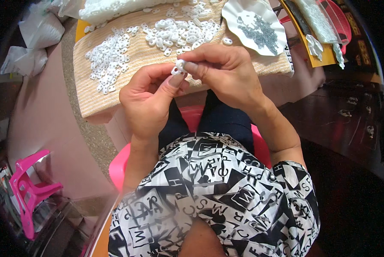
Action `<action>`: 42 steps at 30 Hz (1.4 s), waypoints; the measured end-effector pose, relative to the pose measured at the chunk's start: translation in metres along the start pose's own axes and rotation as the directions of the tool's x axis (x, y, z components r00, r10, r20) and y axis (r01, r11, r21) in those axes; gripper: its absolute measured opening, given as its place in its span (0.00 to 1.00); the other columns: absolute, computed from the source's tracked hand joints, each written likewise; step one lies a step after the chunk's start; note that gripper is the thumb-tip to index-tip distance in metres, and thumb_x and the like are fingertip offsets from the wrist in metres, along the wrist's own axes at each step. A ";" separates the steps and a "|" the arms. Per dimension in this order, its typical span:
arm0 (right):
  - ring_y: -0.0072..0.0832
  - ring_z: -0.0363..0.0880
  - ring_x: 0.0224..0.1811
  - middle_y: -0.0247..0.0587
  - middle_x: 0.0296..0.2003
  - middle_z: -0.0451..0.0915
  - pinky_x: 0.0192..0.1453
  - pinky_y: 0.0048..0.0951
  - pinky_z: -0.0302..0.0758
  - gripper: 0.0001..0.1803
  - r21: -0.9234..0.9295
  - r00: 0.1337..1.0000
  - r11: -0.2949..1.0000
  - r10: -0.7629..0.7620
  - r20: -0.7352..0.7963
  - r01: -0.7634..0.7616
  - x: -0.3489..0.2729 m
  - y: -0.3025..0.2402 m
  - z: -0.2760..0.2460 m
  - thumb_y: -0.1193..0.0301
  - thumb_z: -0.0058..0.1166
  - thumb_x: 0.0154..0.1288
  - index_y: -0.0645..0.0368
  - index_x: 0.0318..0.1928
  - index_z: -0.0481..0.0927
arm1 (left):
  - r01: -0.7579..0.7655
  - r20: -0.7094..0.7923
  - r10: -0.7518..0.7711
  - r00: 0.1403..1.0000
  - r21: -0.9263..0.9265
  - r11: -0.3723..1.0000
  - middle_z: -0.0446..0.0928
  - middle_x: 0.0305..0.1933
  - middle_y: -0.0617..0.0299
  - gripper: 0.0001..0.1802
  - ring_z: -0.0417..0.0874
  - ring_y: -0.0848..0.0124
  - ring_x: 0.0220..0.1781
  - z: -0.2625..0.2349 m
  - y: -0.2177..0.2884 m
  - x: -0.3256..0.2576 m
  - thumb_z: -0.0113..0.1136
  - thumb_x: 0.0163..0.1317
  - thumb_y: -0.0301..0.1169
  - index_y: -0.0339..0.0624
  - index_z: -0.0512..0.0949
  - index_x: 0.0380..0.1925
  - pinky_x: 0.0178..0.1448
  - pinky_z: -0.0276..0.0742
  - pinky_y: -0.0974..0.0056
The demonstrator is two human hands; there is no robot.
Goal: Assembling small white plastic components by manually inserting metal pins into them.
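Small white plastic parts with two holes (180, 66) are pinched between my hands just above the near edge of the table; whether it is one part or two pressed together, I cannot tell. My left hand (147, 103) grips from below with thumb and forefinger closed. From the right, my right hand (232, 75) holds the upper end between thumb and fingers. Beyond them lie a pile of small white two-holed parts (110, 60) on the left and a pile of larger, rounder white parts (181, 34) in the middle. One loose white part (227, 41) rests near my right hand.
A scalloped white plate (231, 16) with small dark grey pieces stands at the right on the striped beige cloth (93, 98). A clear bag of white parts (110, 9) lies at the back. White bags (42, 30) and a pink stool (27, 192) are left.
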State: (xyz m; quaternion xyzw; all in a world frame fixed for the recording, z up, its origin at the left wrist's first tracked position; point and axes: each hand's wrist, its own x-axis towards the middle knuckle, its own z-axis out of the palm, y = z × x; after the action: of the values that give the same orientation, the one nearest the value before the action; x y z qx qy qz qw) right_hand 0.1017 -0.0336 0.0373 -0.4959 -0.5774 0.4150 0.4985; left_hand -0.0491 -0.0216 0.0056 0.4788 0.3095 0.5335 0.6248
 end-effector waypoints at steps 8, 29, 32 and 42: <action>0.15 0.72 0.24 0.33 0.22 0.75 0.27 0.15 0.69 0.06 0.348 0.955 0.899 0.192 0.228 -0.264 0.006 0.001 -0.010 0.77 0.56 0.52 0.66 0.31 0.74 | 0.005 0.106 0.007 0.994 -0.105 0.994 0.77 0.36 0.58 0.14 0.77 0.74 0.37 -0.006 0.000 0.005 0.61 0.50 0.21 0.29 0.74 0.39 0.43 0.73 0.72; 0.14 0.69 0.23 0.32 0.22 0.73 0.26 0.14 0.64 0.21 0.352 0.857 0.846 0.210 0.471 -0.401 0.006 0.000 -0.020 0.78 0.60 0.45 0.66 0.40 0.67 | 0.044 0.402 0.014 0.915 -0.133 0.990 0.76 0.36 0.56 0.14 0.76 0.70 0.39 -0.013 -0.003 0.007 0.62 0.47 0.20 0.29 0.76 0.37 0.45 0.70 0.70; 0.15 0.68 0.19 0.31 0.19 0.71 0.22 0.15 0.63 0.18 0.342 0.866 0.861 0.197 0.459 -0.376 0.005 0.000 -0.019 0.79 0.59 0.46 0.66 0.38 0.68 | -0.001 0.396 0.043 0.917 -0.104 0.995 0.76 0.35 0.57 0.13 0.76 0.71 0.38 -0.010 -0.001 0.006 0.62 0.47 0.20 0.29 0.76 0.35 0.44 0.71 0.71; 0.14 0.65 0.19 0.30 0.19 0.69 0.22 0.15 0.62 0.14 0.332 0.874 0.881 0.162 0.458 -0.337 0.003 -0.006 -0.020 0.79 0.57 0.47 0.65 0.35 0.69 | -0.149 0.303 0.153 0.941 -0.037 0.988 0.74 0.33 0.58 0.11 0.75 0.72 0.36 -0.002 -0.004 -0.003 0.61 0.48 0.19 0.31 0.75 0.34 0.41 0.71 0.71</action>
State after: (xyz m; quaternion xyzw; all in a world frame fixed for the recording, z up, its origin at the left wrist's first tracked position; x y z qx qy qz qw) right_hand 0.1209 -0.0316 0.0467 -0.3546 -0.5021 0.6826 0.3953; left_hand -0.0496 -0.0241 0.0007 0.5734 0.1684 0.5016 0.6255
